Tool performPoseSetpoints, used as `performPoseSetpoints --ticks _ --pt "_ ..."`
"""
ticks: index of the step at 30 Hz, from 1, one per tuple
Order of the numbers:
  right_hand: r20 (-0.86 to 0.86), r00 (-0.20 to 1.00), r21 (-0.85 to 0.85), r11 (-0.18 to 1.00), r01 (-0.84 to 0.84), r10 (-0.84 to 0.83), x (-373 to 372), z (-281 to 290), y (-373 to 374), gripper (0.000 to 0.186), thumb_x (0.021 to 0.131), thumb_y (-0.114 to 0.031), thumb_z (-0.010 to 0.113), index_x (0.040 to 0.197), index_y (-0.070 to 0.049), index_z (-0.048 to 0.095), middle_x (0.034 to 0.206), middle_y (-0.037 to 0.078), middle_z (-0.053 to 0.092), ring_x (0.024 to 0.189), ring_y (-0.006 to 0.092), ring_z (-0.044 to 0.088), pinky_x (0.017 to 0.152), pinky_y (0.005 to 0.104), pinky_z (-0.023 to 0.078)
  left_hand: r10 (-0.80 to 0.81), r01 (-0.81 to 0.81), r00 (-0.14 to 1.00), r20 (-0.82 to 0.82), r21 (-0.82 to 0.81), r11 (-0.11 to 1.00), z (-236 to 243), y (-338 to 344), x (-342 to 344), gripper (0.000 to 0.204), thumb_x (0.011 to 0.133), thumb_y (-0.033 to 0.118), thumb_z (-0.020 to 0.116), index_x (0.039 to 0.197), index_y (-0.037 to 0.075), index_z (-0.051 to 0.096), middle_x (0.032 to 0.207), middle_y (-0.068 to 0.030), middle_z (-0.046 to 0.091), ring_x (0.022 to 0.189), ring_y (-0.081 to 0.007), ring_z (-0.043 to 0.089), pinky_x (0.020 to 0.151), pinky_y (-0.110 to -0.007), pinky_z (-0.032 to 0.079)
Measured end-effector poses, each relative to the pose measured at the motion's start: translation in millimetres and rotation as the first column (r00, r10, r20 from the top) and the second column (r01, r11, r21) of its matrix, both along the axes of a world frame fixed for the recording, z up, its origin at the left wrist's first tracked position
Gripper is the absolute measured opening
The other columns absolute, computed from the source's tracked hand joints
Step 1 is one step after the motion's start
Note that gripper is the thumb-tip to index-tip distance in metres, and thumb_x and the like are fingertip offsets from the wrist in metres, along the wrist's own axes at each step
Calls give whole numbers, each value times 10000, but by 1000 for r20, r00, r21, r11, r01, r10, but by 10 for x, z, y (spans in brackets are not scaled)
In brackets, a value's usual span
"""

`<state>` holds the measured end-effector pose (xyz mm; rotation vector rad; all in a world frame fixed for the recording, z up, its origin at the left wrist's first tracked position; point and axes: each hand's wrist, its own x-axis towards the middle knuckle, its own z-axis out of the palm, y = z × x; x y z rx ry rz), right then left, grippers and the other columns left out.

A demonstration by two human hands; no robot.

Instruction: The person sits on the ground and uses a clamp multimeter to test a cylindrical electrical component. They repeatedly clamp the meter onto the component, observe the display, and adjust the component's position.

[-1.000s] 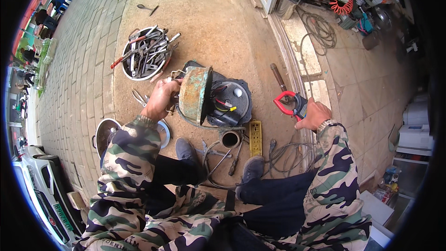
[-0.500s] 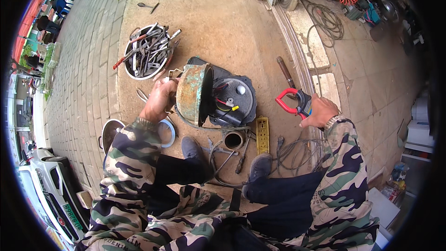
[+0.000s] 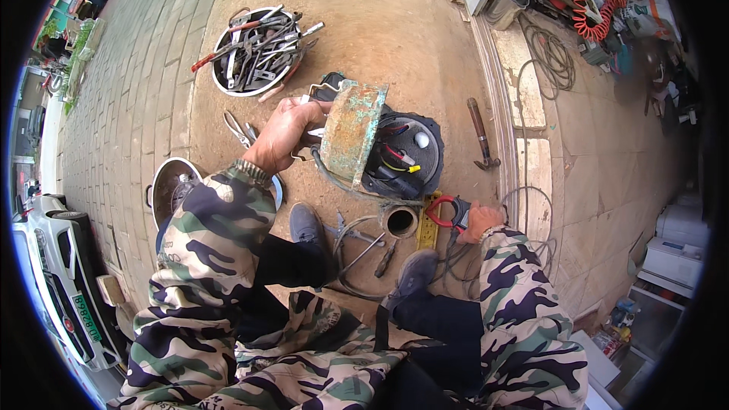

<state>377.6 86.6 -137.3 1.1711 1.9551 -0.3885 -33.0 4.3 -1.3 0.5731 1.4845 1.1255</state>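
Note:
My left hand (image 3: 287, 133) is closed at the wire handle of a rusty metal housing (image 3: 349, 133) with flaking green paint, tilted on its side. Beside its mouth sits a black round base (image 3: 425, 158) with red, black and yellow-capped wires. My fingers partly hide the grip and a small white piece there. To the right, my right hand (image 3: 483, 222) is wrapped round a clamp meter (image 3: 460, 214), its red jaw lying over a yellow power strip (image 3: 427, 237). A short pipe piece (image 3: 400, 222) stands beside the strip.
A bowl of tools (image 3: 224, 83) stands at the far left and a metal pan (image 3: 156, 197) nearer. A hammer (image 3: 477, 125) lies by the door track. Cables (image 3: 456, 266), pliers (image 3: 237, 129) and a screwdriver (image 3: 385, 260) lie on the ground around my shoes.
My right hand has brought the clamp meter left and nearer, down to the power strip. The left hand keeps hold of the housing. The whole view has shifted a little.

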Motion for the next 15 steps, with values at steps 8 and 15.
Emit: performPoseSetpoints --ticks 8,15 --pt "-158 986 76 996 -45 56 -176 -866 -616 864 604 -494 873 1222 -9 513 1192 189 633 1096 363 651 908 443 544 32 -32 999 38 -4 999 102 -15 75 296 833 82 543 1026 -55 721 814 -13 656 641 -79 550 545 -234 441" --pt "-109 994 -61 997 -38 31 -462 321 -85 464 780 -356 797 1078 -14 702 1053 246 710 1025 417 679 879 488 549 46 -51 995 88 54 997 -30 12 49 311 785 62 539 974 -92 731 997 -83 732 666 -77 568 584 -224 490"
